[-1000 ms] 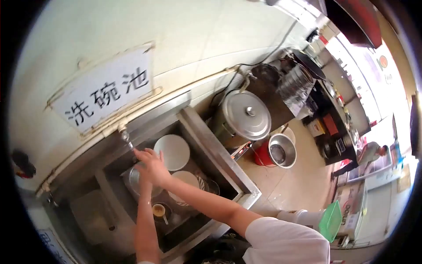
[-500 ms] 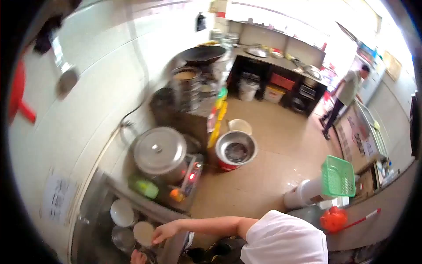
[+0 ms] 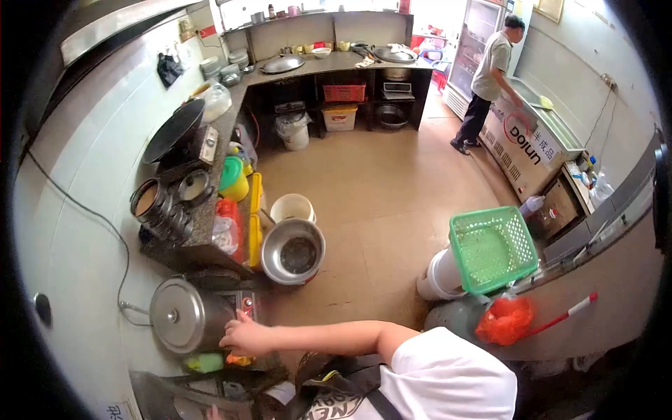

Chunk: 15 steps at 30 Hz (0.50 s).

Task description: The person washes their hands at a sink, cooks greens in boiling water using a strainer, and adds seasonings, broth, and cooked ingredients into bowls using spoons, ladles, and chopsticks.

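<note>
My right hand (image 3: 246,334) is raised in front of the big lidded steel pot (image 3: 176,316), with its fingers apart and nothing seen in them. Behind it is a cooker with a red light (image 3: 248,302). A green bottle (image 3: 204,362) and an orange item (image 3: 240,360) lie just below that hand. Of my left hand (image 3: 213,413) only fingertips show at the bottom edge, over the dark sink (image 3: 157,388); what it holds, if anything, is hidden.
A steel basin (image 3: 293,252) stands on the floor beside a white bucket (image 3: 292,208). At right, a green basket (image 3: 493,249) tops white buckets. A person (image 3: 486,80) leans over a chest freezer (image 3: 525,140). A wok (image 3: 175,131) sits on the left counter (image 3: 217,150).
The view has swung toward the room and right wall. My right hand has left the bowls in the sink and is now by the pot. The other person's arm now reaches into the freezer.
</note>
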Available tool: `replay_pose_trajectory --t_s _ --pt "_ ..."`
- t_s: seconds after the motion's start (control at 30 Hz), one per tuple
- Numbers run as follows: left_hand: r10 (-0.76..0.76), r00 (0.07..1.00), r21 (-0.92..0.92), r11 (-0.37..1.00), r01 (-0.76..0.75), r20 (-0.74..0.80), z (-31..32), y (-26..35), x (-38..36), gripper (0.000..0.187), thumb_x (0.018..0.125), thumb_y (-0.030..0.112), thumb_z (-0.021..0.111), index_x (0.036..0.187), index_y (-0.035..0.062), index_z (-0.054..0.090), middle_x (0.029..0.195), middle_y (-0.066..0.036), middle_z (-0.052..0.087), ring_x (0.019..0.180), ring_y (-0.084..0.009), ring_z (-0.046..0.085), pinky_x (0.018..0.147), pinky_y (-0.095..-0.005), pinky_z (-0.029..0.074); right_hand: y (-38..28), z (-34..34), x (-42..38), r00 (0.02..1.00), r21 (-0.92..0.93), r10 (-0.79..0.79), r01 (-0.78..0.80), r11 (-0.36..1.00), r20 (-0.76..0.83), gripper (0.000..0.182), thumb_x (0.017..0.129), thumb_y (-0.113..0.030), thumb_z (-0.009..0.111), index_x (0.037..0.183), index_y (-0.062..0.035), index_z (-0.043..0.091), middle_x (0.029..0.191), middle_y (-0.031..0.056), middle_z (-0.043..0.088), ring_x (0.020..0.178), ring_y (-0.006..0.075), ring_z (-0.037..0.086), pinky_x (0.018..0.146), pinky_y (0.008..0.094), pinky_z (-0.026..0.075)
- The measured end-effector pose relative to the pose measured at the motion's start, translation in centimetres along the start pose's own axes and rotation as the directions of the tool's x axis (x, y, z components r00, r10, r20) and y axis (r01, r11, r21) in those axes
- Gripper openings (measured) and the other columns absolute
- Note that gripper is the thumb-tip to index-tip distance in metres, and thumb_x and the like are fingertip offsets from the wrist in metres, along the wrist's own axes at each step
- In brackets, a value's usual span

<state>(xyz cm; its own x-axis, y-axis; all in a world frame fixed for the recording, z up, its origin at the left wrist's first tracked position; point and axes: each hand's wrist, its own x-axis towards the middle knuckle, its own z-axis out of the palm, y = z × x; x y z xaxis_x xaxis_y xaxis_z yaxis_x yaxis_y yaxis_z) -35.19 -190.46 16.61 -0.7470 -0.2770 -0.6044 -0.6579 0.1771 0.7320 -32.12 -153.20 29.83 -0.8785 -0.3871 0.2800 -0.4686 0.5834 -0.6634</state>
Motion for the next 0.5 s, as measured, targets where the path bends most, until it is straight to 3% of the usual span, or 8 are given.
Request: replay_pose_trajectory --t_s 0.07,0.1,0.13,0.17,0.23,0.3,0.43,0.5 --pt "-0.042 0.998 0.015 0.999 0.042 -0.048 3.8 -0.6 2.6 0.047 0.077 0.033 0.058 0.109 0.0003 0.048 0.103 -0.012 0.051 0.091 -0.0257 0.051 0.08 -0.0401 0.041 2.7 -9.0 -1.7 0.994 0.335 0.006 -0.042 0.941 0.108 0.027 0.081 -0.024 0.055 0.099 -0.0049 0.06 0.088 0.0089 0.061 0.087 0.023 0.055 0.09 0.0451 0.031" --pt "-0.073 0.994 0.013 0.997 0.074 -0.08 5.5 -1.1 4.0 0.046 0.077 0.033 0.058 0.107 -0.0004 0.049 0.101 -0.012 0.052 0.09 -0.0257 0.051 0.08 -0.0402 0.041 4.4 -13.8 -2.9 0.995 0.629 0.039 -0.087 0.772 0.09 0.028 0.084 -0.025 0.054 0.097 -0.0011 0.06 0.088 0.0121 0.062 0.084 0.0245 0.056 0.082 0.0379 0.039" --pt "-0.104 0.989 0.011 0.994 0.106 -0.107 7.4 -1.7 5.5 0.045 0.077 0.033 0.058 0.106 -0.001 0.05 0.1 -0.012 0.053 0.089 -0.0258 0.052 0.079 -0.0403 0.042 6.8 -17.6 -4.3 0.98 0.492 -0.063 0.15 0.858 -0.19 0.025 0.082 -0.022 0.057 0.092 0.0012 0.061 0.085 0.0128 0.063 0.07 0.0162 0.059 0.066 0.0299 0.047" --pt "-0.134 0.982 0.013 0.99 0.137 -0.132 9.4 -2.4 7.1 0.045 0.077 0.033 0.058 0.105 -0.0016 0.051 0.098 -0.012 0.054 0.087 -0.0259 0.052 0.078 -0.0404 0.042 7.9 -22.7 -6.2 0.987 0.592 0.118 -0.029 0.805 -0.112 0.026 0.083 -0.022 0.057 0.09 0.0025 0.061 0.09 0.0117 0.062 0.077 0.0174 0.059 0.071 0.0305 0.046" --pt "-0.166 0.97 0.042 0.983 0.176 -0.177 13.7 -3.2 9.8 0.043 0.076 0.032 0.058 0.102 -0.0029 0.053 0.095 -0.013 0.055 0.085 -0.026 0.053 0.077 -0.0405 0.042 10.6 -32.1 -9.7 0.944 0.616 -0.126 0.297 0.729 -0.306 0.023 0.085 -0.02 0.052 0.08 0.0005 0.062 0.089 0.0098 0.061 0.089 0.0224 0.057 0.088 0.0354 0.039" --pt "-0.156 0.973 0.093 0.981 0.173 -0.172 20.1 -2.7 12.6 0.042 0.076 0.031 0.058 0.099 -0.0042 0.055 0.092 -0.013 0.057 0.082 -0.0261 0.054 0.075 -0.0407 0.043 11.1 -39.9 -12.4 0.701 0.576 -0.434 0.713 0.4 -0.566 0.033 0.085 -0.031 0.052 0.071 -0.0032 0.061 0.08 0.0081 0.061 0.084 0.0249 0.059 0.098 0.0568 0.019" --pt "0.18 0.983 0.447 0.883 -0.14 -0.047 45.0 5.1 19.1 0.038 0.071 0.031 0.062 0.088 -0.0029 0.062 0.078 -0.013 0.063 0.07 -0.0239 0.057 0.067 -0.0348 0.044 4.4 -50.1 -17.3 0.416 0.389 -0.496 0.907 0.163 -0.762 0.034 0.083 -0.027 0.049 0.058 -0.0051 0.056 0.056 0.0077 0.051 0.064 0.0232 0.062 0.087 0.0588 0.032" --pt "0.193 0.882 0.043 0.971 -0.233 0.43 61.4 17.5 10.0 0.03 0.073 0.022 0.063 0.092 -0.002 0.061 0.081 -0.007 0.06 0.076 -0.0177 0.055 0.069 -0.0322 0.044 4.3 -56.7 -17.7 0.417 0.392 -0.725 0.894 0.218 -0.548 0.017 0.079 -0.005 0.048 0.063 -0.0051 0.054 0.063 0.0071 0.054 0.063 0.019 0.057 0.082 0.0439 0.041"
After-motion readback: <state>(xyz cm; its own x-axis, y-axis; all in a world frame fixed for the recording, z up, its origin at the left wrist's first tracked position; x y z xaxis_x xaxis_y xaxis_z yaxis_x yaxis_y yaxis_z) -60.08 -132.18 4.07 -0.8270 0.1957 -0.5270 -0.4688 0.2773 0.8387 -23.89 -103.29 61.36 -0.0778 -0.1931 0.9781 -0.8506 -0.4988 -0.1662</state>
